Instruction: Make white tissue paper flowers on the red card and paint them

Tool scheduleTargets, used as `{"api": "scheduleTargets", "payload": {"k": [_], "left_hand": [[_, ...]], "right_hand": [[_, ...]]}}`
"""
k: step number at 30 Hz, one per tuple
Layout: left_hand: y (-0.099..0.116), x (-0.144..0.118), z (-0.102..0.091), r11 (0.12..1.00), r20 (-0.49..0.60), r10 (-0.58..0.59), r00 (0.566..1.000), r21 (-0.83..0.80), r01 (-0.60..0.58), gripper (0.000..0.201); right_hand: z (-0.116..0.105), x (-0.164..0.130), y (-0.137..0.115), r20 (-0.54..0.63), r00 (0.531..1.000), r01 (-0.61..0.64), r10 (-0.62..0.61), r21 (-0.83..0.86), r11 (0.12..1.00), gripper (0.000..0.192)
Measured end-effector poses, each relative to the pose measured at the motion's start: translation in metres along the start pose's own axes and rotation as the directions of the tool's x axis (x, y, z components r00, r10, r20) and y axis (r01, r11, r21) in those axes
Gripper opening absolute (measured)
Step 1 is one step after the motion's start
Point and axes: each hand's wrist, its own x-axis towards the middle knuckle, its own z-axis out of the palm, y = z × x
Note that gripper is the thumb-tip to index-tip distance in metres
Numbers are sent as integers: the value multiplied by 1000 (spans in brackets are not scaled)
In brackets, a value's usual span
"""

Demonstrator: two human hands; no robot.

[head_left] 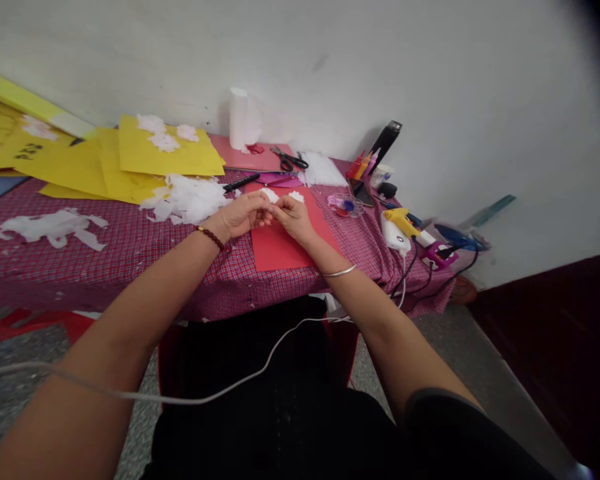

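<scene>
Left hand and right hand pinch a white paper piece over the red sheet near the desk front edge; thin paper may tear

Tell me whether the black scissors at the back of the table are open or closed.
Closed, as far as the view shows: the scissors lie flat on the pink sheet, handles side by side and blades together. They are small here, so a slight gap can't be excluded.
</scene>
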Motion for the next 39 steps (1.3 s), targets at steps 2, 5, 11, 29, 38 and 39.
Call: {"api": "scheduleTargets", "payload": {"k": [2,5,11,29,38,39], "left_hand": [[0,1,0,1000,-7,-8,1000,11,8,13],[1,0,0,1000,-31,-3,1000,21,4,16],[2,-1,4,999,-42,34,999,8,-34,16],[-5,5,-2,998,-63,55,997,21,-54,11],[-7,6,-5,998,23,-1,1000,70,0,8],[-7,5,-5,996,30,-12,999,88,9,8]], "right_hand": [[0,1,2,3,1000,-5,5,2,1000,31],[0,1,1,2,1000,-15,15,0,1000,29],[-1,1,-5,-19,1000,-3,3,23,1000,35],[0,0,0,-8,1000,30,-30,-27,999,28],[0,0,2,-38,999,28,-34,-160,987,10],[0,0,2,-32,999,22,-28,-168,986,11]]}}
